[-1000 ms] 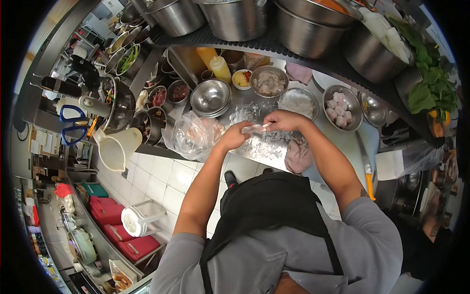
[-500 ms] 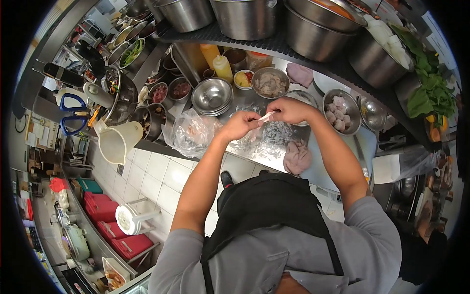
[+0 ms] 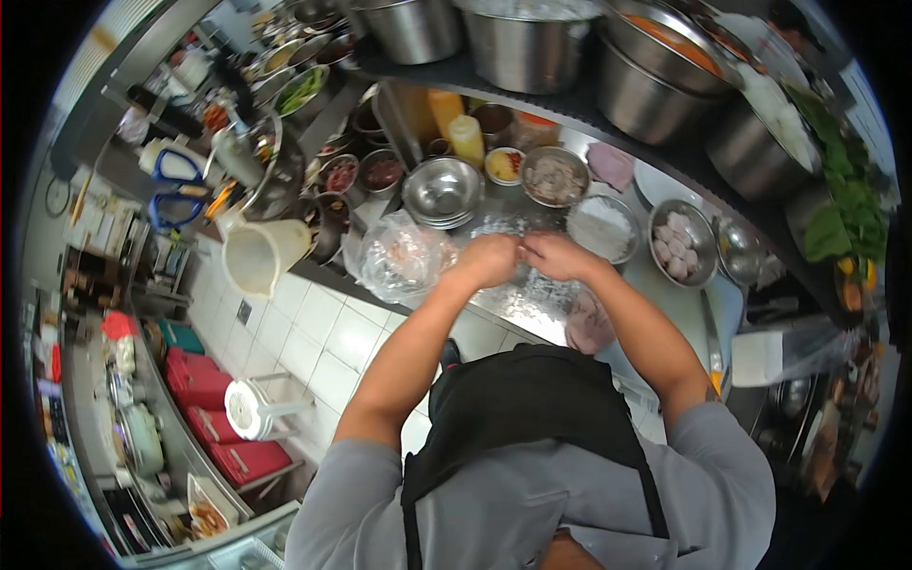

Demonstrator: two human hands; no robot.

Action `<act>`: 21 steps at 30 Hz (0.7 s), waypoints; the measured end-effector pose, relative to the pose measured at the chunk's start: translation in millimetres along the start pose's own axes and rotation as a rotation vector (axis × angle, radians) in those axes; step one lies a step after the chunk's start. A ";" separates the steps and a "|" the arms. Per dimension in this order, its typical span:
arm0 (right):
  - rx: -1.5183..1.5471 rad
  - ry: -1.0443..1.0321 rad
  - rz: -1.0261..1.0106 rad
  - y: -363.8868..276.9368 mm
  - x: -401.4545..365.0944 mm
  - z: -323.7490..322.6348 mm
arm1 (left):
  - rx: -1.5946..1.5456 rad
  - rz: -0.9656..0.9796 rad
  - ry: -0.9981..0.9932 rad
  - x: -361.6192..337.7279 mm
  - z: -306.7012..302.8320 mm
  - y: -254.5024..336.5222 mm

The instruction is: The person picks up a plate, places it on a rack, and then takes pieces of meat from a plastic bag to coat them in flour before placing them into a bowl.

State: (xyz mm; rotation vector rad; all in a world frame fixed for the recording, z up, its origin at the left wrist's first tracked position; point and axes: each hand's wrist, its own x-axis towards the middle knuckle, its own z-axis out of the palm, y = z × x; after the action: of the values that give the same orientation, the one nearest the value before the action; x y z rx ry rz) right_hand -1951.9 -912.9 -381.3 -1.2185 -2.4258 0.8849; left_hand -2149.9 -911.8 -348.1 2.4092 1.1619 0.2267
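Close together just above the middle of the frame: left hand [image 3: 491, 260] and right hand [image 3: 554, 255], both with fingers curled, knuckles upward, meeting or very nearly meeting. Cannot tell about anything pinched between them — too blurred, and covered by the knuckles. Below them, spread across the shiny metal worktop [image 3: 537, 309], loose white powder. Just up and right of the right hand, more white powder [image 3: 600, 223] in a round bowl [image 3: 634, 245]. Farther right, pale round lumps [image 3: 675, 245] heaped in a metal bowl [image 3: 707, 245]. Above the hands, a bowl of greyish meat [image 3: 556, 178], with a small bowl of yellow and red bits [image 3: 504, 165] beside it. Up and left of the left hand, a stack of metal bowls [image 3: 443, 193]; lower and nearer the left edge of the worktop, a clear plastic bag [image 3: 397, 256]. Partly behind the right forearm, a crumpled pinkish cloth [image 3: 589, 328]. At right of the frame, on a pale cutting board [image 3: 676, 309], a knife [image 3: 712, 342] with a yellow-orange handle — pointing toward the top. Along the upper edge, large metal pots [image 3: 527, 57] on a dark shelf [image 3: 570, 109].
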 end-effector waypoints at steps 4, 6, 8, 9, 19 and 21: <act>-0.100 -0.024 0.021 15.6 3.7 31.4 | 0.072 -0.053 -0.035 -6.6 35.8 -11.5; -0.176 -0.060 -0.014 16.5 2.5 37.5 | 0.020 -0.072 -0.071 -9.9 46.3 -18.7; -0.245 -0.078 -0.057 13.0 1.8 40.5 | -0.021 -0.076 -0.066 -14.3 59.7 -27.7; -0.275 -0.079 -0.086 9.2 1.0 40.2 | -0.043 -0.075 -0.065 -17.5 61.7 -28.4; -0.704 -0.238 -0.297 -23.4 43.2 0.7 | -0.079 -0.294 -0.013 -37.9 86.9 -60.0; -0.632 -0.182 -0.236 -42.5 63.2 -19.7 | -0.127 -0.349 0.038 -41.7 101.3 -73.9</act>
State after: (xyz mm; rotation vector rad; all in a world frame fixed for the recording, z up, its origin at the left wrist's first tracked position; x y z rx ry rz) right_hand -2006.7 -874.1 -340.3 -1.0177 -3.0450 0.1573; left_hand -2194.0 -937.1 -470.1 2.0606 1.5115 0.2267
